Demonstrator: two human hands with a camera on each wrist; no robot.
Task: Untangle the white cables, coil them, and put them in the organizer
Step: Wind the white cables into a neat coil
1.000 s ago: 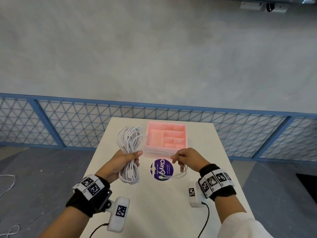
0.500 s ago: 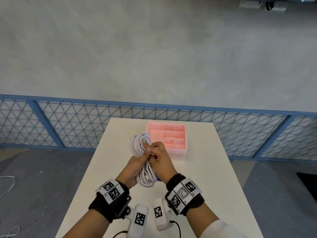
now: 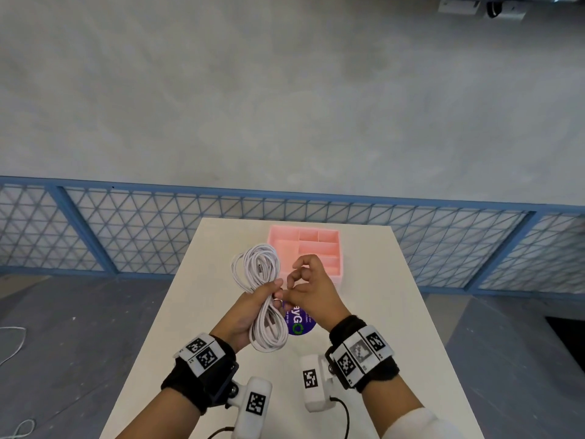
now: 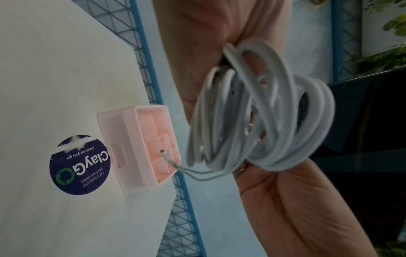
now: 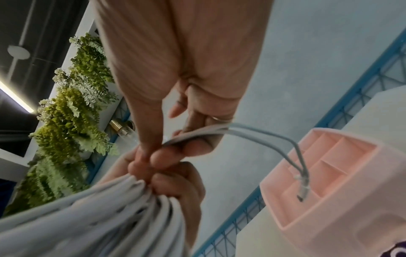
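Note:
A coil of white cables [image 3: 257, 270] hangs above the table in front of the pink organizer [image 3: 319, 245]. My left hand [image 3: 269, 289] grips the coil at its middle, so loops stick out above and below the fist. My right hand [image 3: 291, 286] is right beside it and pinches two loose cable ends [image 5: 197, 133] between thumb and fingers. In the right wrist view the two plug tips [image 5: 302, 184] dangle in front of the organizer [image 5: 340, 191]. The left wrist view shows the coil [image 4: 252, 113] with the ends trailing toward the organizer [image 4: 140, 147].
The white table [image 3: 380, 312] carries a round purple sticker [image 3: 300, 321] just under my hands. A blue mesh railing [image 3: 126, 236] runs behind the table's far edge. Another white cable lies on the floor [image 3: 12, 340] at the left.
My hands were apart, the right one pulling a strand near the organizer. The right hand then came in to the coil. It now holds the loose ends beside my left fist.

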